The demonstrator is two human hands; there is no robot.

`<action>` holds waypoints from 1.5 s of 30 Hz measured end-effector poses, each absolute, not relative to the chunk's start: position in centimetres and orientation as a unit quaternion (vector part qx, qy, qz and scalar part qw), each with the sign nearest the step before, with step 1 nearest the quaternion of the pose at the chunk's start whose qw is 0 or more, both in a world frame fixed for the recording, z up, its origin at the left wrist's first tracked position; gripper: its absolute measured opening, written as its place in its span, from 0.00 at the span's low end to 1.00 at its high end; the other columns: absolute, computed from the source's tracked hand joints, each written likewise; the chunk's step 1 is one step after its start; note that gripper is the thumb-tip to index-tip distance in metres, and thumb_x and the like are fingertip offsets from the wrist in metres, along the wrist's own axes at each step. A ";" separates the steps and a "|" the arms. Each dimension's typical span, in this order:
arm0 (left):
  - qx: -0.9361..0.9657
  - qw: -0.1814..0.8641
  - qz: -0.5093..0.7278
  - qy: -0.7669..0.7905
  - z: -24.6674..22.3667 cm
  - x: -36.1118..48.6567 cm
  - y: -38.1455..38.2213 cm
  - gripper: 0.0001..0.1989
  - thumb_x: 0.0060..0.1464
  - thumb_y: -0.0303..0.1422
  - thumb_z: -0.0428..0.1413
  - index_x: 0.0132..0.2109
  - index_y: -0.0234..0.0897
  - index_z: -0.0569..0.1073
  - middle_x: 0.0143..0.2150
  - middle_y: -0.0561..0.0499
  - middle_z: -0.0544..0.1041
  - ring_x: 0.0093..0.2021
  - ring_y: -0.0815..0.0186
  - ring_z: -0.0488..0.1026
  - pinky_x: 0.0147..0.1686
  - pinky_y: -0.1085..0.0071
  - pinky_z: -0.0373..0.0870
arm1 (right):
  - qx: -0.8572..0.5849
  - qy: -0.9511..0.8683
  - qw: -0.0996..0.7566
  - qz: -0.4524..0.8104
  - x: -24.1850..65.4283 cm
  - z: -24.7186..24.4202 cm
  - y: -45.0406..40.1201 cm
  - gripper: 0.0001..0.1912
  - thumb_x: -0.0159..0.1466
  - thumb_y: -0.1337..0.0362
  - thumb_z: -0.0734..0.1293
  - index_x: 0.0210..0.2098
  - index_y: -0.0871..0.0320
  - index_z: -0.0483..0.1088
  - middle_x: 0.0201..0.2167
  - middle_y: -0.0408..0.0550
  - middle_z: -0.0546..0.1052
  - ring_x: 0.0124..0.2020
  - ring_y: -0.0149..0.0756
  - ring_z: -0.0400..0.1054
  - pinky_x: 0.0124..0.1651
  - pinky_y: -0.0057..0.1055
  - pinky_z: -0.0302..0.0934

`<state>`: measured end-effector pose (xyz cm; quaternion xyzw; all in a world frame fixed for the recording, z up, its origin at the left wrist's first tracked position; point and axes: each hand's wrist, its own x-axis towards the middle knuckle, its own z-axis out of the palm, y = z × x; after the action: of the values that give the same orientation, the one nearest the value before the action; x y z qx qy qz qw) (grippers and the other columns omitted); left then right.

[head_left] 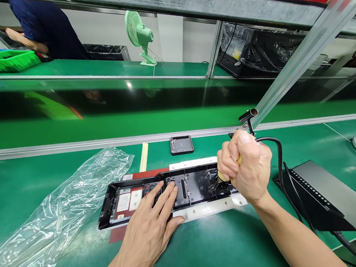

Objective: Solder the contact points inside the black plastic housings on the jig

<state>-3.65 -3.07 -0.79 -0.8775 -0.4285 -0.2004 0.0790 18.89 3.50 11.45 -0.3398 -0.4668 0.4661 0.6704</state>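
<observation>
A long black plastic housing (197, 183) lies open side up on a white fixture (209, 209) with a dark red base. My left hand (154, 217) rests flat across its middle, fingers spread and pressing on it. In my right hand (245, 166) a yellow-handled tool (223, 177) is gripped in a fist, its tip pointing down into the right part of the housing. A black cord (275, 141) seems to run from the top of that fist; the exact kind of tool is hidden by my fingers. A label and a white piece show in the housing's left end.
Behind the housing sits a small black tray (181, 145) of tiny metal parts. Clear plastic film (69, 207) lies left. A black-and-grey box (322, 196) with cables stands right, and a black tube holder (248, 115) behind my fist. Across the line are a green fan (139, 33) and a person (48, 29).
</observation>
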 end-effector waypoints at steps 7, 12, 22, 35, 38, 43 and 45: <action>-0.878 0.079 -0.200 -0.427 -0.8 -3.7 -3.0 0.28 0.69 0.43 0.51 0.69 0.31 0.64 0.68 0.45 0.71 0.66 0.44 0.66 0.56 0.49 0.73 | -0.343 -0.465 0.670 0.465 18.8 11.4 3.5 0.29 0.66 0.50 0.71 0.21 0.54 0.52 0.14 0.34 0.52 0.13 0.23 0.44 0.11 0.23 0.44; -0.880 0.083 -0.195 -0.425 -0.9 -3.6 -3.0 0.29 0.70 0.43 0.51 0.70 0.31 0.64 0.68 0.45 0.71 0.66 0.45 0.66 0.56 0.49 0.73 | -0.341 -0.465 0.671 0.467 18.9 11.5 3.4 0.29 0.66 0.49 0.71 0.21 0.54 0.52 0.13 0.33 0.51 0.13 0.23 0.43 0.11 0.23 0.43; -0.880 0.079 -0.198 -0.425 -0.9 -3.7 -3.1 0.29 0.69 0.44 0.51 0.69 0.32 0.64 0.68 0.45 0.71 0.66 0.45 0.67 0.57 0.49 0.73 | -0.342 -0.464 0.670 0.468 18.9 11.5 3.4 0.29 0.66 0.49 0.71 0.21 0.54 0.51 0.13 0.34 0.51 0.13 0.23 0.44 0.12 0.23 0.43; -0.877 0.069 -0.200 -0.432 -0.9 -3.7 -3.1 0.30 0.69 0.44 0.52 0.70 0.33 0.63 0.69 0.46 0.71 0.67 0.45 0.66 0.59 0.49 0.72 | -0.344 -0.461 0.668 0.473 18.8 11.6 3.5 0.30 0.65 0.47 0.72 0.21 0.54 0.51 0.14 0.33 0.50 0.13 0.23 0.43 0.12 0.23 0.42; -0.876 0.065 -0.202 -0.432 -0.8 -3.7 -3.1 0.29 0.69 0.43 0.52 0.70 0.34 0.62 0.68 0.45 0.71 0.67 0.45 0.67 0.59 0.49 0.72 | -0.341 -0.464 0.670 0.470 18.8 11.6 3.5 0.29 0.66 0.49 0.71 0.21 0.54 0.51 0.14 0.34 0.51 0.13 0.23 0.43 0.12 0.23 0.42; -0.879 0.076 -0.197 -0.427 -0.8 -3.6 -3.0 0.29 0.69 0.43 0.51 0.70 0.32 0.63 0.68 0.45 0.71 0.66 0.45 0.67 0.58 0.49 0.73 | -0.340 -0.465 0.669 0.469 18.9 11.5 3.5 0.30 0.66 0.48 0.71 0.21 0.54 0.51 0.13 0.34 0.51 0.13 0.23 0.43 0.12 0.23 0.42; -0.880 0.079 -0.196 -0.426 -0.8 -3.7 -3.0 0.29 0.69 0.43 0.51 0.70 0.31 0.64 0.68 0.45 0.71 0.66 0.45 0.67 0.57 0.49 0.73 | -0.340 -0.465 0.669 0.469 18.8 11.5 3.5 0.30 0.65 0.47 0.71 0.21 0.54 0.51 0.14 0.34 0.51 0.13 0.23 0.43 0.12 0.23 0.42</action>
<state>-3.67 -3.00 -0.79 -0.8796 -0.4260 -0.1964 0.0789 18.84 3.46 11.53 -0.3403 -0.4650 0.4694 0.6691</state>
